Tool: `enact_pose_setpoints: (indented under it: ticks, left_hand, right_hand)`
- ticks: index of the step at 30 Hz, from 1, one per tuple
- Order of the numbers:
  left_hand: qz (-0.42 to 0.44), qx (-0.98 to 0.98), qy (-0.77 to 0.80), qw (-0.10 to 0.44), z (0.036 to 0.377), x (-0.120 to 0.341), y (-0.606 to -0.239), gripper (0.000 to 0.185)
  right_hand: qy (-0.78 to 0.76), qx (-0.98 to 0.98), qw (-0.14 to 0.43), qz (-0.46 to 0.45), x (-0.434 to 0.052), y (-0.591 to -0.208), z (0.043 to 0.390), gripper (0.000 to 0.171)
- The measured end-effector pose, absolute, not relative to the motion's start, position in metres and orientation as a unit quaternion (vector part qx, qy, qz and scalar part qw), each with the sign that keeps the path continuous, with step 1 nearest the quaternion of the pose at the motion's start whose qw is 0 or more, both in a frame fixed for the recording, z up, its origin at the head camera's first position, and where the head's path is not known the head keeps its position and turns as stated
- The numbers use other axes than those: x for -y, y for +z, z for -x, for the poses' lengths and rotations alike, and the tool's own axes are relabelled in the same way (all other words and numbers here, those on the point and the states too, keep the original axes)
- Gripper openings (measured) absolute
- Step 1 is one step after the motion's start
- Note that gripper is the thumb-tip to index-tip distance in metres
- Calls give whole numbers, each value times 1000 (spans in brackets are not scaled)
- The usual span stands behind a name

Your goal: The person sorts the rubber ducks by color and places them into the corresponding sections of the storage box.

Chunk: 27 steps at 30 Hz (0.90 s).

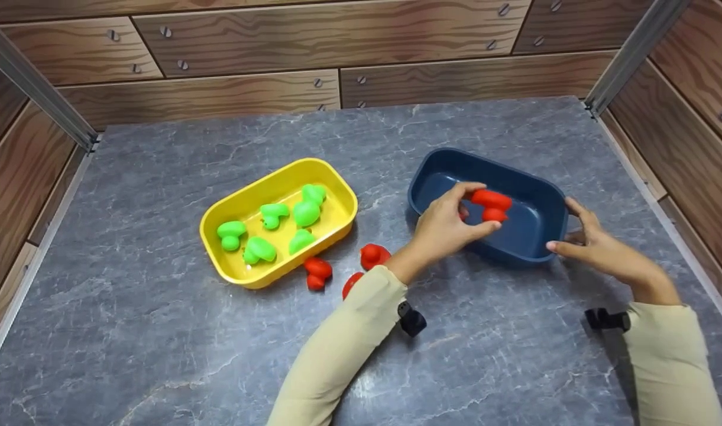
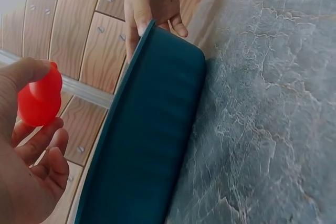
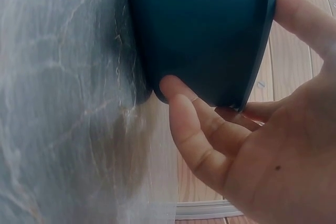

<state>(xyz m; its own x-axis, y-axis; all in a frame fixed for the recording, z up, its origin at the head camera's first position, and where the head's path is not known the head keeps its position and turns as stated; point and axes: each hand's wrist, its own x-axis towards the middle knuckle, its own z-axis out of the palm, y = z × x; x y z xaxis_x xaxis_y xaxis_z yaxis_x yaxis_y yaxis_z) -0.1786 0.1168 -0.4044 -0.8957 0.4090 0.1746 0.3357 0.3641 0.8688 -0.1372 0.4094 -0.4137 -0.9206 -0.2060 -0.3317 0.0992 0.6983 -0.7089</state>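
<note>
My left hand [image 1: 446,225] pinches a red toy duck [image 1: 492,204] between thumb and fingers, above the dark blue tub [image 1: 532,204]. The same red duck [image 2: 39,98] shows beside the tub's rim in the left wrist view. Another bit of red shows behind the left fingers; its kind is unclear. My right hand [image 1: 603,245] holds the tub's right end, with the thumb at its rim and bent fingers against the outer wall [image 3: 202,40] in the right wrist view. Much of the tub's inside is hidden by the left hand.
A yellow tub [image 1: 219,266] with several green toy ducks [image 1: 259,249] stands to the left. Between the tubs, red ducks lie on the grey marbled table [image 1: 189,355]: one red duck [image 1: 318,273] by the yellow tub, others near the left sleeve [image 1: 343,337]. Wood-patterned walls [image 1: 337,35] enclose the table.
</note>
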Motion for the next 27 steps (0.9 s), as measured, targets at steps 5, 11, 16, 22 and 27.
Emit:
enact_pose_setpoints:
  ticks: [5,11,16,22,27]
  left_hand:
    - [-208,-831,514,36,183,-124,-408,61]
    - [-200,-841,502,38,188,-131,-413,61]
    - [-191,-854,483,40,191,-136,-416,60]
    - [-185,-861,472,31,192,-138,-415,60]
    - [-181,-866,465,32,193,-139,-415,62]
  right_hand:
    - [-392,-898,199,30,-408,-414,137,96]
    - [-390,-898,199,31,-408,-415,137,96]
    - [-392,-898,196,35,-408,-415,136,96]
    - [-392,-898,194,35,-409,-413,136,97]
    - [-390,-899,198,36,-410,-413,137,96]
